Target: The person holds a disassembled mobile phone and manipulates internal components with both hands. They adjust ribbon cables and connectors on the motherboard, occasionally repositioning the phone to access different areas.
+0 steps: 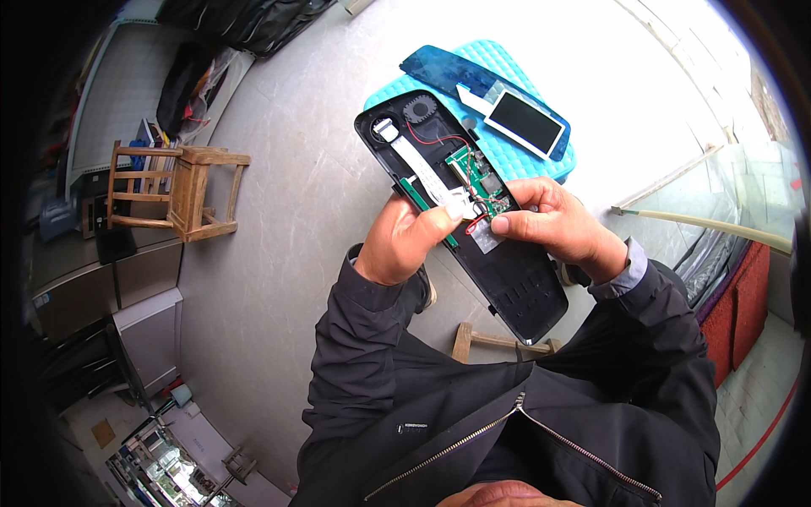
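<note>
Between my hands, tilted above the floor, is a long black plastic housing (517, 283) with its inside facing up. My left hand (410, 237) grips its left edge, the thumb reaching over the white ribbon cable (420, 166). My right hand (553, 221) is closed on the right edge, thumb beside the green circuit board (481, 179) and the red wires. A round black speaker (420, 108) sits at the housing's far end. Beyond it, a small display panel (527, 122) and a dark blue glossy strip (448, 72) lie on a turquoise quilted stool top (498, 59).
A wooden chair (190, 193) stands on the tiled floor at left, near cabinets (148, 334). Part of a low wooden stool (498, 340) shows below the housing. Glass sheets (718, 190) and a red panel (743, 304) are at the right.
</note>
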Action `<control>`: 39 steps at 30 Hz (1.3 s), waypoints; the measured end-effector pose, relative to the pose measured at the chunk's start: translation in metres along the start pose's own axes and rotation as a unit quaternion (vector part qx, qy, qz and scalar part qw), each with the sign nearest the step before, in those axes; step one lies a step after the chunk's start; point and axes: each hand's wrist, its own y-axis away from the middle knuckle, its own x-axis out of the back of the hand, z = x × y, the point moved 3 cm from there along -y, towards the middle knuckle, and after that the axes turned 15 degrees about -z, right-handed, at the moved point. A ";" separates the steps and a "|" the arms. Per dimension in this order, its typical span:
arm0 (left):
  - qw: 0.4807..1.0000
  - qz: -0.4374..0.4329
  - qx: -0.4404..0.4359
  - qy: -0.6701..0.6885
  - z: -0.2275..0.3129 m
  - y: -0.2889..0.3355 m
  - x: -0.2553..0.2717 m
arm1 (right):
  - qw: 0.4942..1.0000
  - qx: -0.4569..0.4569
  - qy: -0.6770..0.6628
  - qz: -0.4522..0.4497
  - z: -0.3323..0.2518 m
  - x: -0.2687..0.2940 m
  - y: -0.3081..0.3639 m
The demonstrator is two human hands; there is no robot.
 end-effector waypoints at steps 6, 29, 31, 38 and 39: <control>0.998 -0.054 0.002 -0.013 0.002 -0.001 0.000 | 1.000 0.003 0.002 -0.001 0.001 0.002 0.000; 0.999 -0.038 -0.028 -0.013 0.003 -0.002 -0.005 | 1.000 0.002 0.002 -0.004 0.003 0.004 0.000; 0.999 -0.036 -0.028 -0.007 0.004 -0.002 -0.006 | 1.000 0.004 -0.002 -0.003 0.004 0.004 0.000; 0.999 -0.033 -0.022 0.000 0.004 -0.002 -0.006 | 1.000 0.007 -0.010 -0.001 0.004 0.002 0.000; 0.999 -0.033 -0.023 0.000 0.004 -0.002 -0.006 | 1.000 0.004 -0.010 -0.001 0.004 0.003 0.000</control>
